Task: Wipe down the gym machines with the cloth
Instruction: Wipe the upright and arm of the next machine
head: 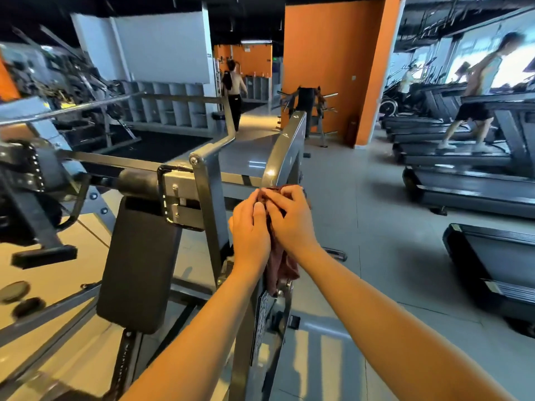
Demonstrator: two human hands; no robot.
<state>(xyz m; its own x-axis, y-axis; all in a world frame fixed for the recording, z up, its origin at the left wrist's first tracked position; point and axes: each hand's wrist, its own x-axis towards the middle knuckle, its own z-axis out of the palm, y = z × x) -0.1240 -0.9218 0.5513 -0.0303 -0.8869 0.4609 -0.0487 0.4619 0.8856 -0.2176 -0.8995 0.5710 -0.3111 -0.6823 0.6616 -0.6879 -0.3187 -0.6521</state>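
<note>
Running on treadmill at right: blurred person. Walking away down the aisle, centre background: second person. Standing behind: orange pillar, grey cubby shelving. Lying on the floor lower left: two dark weight plates.

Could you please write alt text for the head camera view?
Both hands, left hand and right hand, press a dark red cloth against the grey frame of a gym machine. A black pad is at left; treadmills line the right.
</note>
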